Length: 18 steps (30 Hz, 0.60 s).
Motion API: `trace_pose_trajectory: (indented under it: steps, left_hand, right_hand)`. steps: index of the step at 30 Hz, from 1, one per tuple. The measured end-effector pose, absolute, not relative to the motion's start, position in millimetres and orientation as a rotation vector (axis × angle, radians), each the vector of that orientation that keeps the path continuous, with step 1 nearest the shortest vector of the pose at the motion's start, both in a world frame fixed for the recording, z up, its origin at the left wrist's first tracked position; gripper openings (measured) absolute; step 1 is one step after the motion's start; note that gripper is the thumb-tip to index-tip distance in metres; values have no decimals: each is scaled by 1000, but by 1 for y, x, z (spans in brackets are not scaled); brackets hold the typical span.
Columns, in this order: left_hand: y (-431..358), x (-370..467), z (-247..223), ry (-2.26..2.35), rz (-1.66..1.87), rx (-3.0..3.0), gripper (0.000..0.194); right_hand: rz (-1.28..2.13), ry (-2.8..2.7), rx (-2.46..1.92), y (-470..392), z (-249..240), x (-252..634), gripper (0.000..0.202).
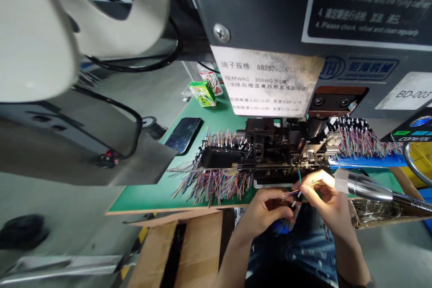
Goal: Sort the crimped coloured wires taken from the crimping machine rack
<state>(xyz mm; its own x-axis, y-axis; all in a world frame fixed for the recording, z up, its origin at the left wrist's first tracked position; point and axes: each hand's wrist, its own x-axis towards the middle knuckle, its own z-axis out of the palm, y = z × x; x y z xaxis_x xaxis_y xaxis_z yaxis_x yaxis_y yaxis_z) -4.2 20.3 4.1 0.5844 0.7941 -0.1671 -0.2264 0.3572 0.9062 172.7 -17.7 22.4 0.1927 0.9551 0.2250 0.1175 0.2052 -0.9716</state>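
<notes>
Right grip on thin multicoloured wires

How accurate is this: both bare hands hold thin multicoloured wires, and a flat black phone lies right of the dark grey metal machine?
One slip: the head view shows the flat black phone left of the dark grey metal machine. The bare left hand and right hand do hold thin multicoloured wires.
</notes>
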Motion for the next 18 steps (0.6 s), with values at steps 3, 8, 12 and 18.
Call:
trace_pose_trajectory:
  steps: [3, 8, 12, 18]
  left_hand:
    - [19, 2, 1, 703, 799, 1017, 44]
    - [17, 9, -1, 773, 917, 1060, 40]
    - [17, 8, -4, 783, 952, 1090, 38]
    - [14, 12, -15, 814, 1065, 1174, 32]
  right_hand:
    - [906, -1077, -1197, -17, 18, 168, 11]
    - [929, -1006, -1232, -13, 18, 165, 10]
    - [927, -1011, -1224, -12, 19, 163, 11]
    - [967, -1014, -1174, -10, 14, 165, 11]
